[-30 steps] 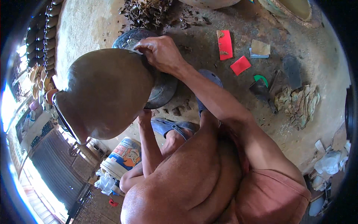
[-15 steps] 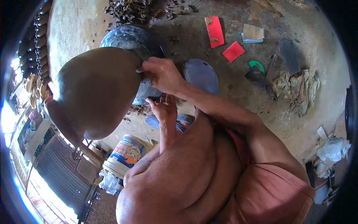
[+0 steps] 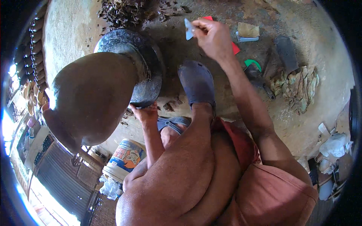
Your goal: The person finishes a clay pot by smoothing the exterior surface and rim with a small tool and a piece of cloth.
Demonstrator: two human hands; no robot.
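Note:
A large brown clay pot (image 3: pixel 94 94) with a rounded belly stands on a grey, clay-smeared potter's wheel (image 3: pixel 148 92). My left hand (image 3: pixel 146 113) is at the wheel's near rim, fingers apart and touching its edge; some fingertips are hidden there. Away from the pot, to the right, my right hand (image 3: pixel 215 37) is raised over the floor. Its thumb and fingers pinch a thin, pale scraper (image 3: pixel 189 29) with pointed corners.
Clay scraps (image 3: pixel 122 15) lie behind the wheel. On the right floor are red pieces (image 3: pixel 235 48), a green piece (image 3: pixel 253 64), a dark flat slab (image 3: pixel 286 54) and a crumpled cloth (image 3: pixel 299 88). A printed bucket (image 3: pixel 126 154) stands at the near left, beside my leg.
My right hand has left the pot's side and swung right, with the pale scraper now plainly visible. My left hand has shifted slightly left along the wheel's rim.

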